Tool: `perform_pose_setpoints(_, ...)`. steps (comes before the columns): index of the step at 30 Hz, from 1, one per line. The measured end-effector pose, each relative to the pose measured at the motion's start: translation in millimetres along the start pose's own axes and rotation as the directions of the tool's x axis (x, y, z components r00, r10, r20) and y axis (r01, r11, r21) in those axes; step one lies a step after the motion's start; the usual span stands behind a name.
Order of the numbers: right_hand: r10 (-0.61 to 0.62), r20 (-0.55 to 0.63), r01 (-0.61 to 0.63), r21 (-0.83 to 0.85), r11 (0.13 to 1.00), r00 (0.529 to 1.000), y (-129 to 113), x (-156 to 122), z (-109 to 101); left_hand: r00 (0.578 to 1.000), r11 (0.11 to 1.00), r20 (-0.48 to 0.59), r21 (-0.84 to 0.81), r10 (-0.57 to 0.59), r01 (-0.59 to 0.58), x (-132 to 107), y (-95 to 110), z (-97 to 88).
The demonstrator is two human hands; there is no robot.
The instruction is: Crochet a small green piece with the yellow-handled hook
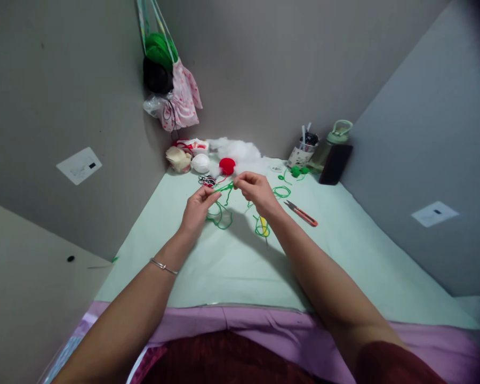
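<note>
Green yarn (226, 188) is stretched between my two raised hands over the table. My left hand (197, 209) pinches one end of it, thumb against fingers. The other end is pinched in my right hand (255, 190), held slightly higher and farther out. Loose loops of green yarn (221, 217) hang or lie below my left hand; I cannot tell which. Under my right wrist lies a yellow-handled tool (264, 226) with a thin metal tip and green yarn around it. Orange-handled thread snips (302, 213) rest to the right of my right forearm.
At the back are a red yarn ball (226, 166), white stuffing (240, 151) and a white ball (200, 163). Small green balls (296, 172) lie near a pen cup (301, 154), a green bottle (330, 149) and a dark phone (336, 164). A pink bag (184, 96) hangs on the wall.
</note>
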State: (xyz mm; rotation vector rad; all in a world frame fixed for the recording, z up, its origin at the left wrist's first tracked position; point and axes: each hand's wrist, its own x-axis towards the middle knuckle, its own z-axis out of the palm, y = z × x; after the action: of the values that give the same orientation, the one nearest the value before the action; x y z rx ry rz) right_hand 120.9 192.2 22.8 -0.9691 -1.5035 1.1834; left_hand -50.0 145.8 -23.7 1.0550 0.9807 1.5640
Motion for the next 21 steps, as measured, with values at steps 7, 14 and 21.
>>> perform_pose_setpoints(7,0.121,0.038,-0.126,0.227,0.966,0.992,-4.7,8.6,-12.0,0.997,0.993,-0.055,-0.108,-0.052,0.046,5.2,5.0,-7.1)
perform_pose_setpoints(14,0.145,0.102,-0.170,0.325,0.930,0.984,-9.7,8.3,-15.4,0.968,0.974,-0.243,-0.225,-0.068,0.012,18.8,4.8,-21.7)
perform_pose_setpoints(21,0.142,0.173,-0.187,0.275,0.943,0.975,-9.7,4.7,-15.8,0.878,0.977,-0.458,-0.083,0.138,-0.197,22.9,5.5,-30.8)
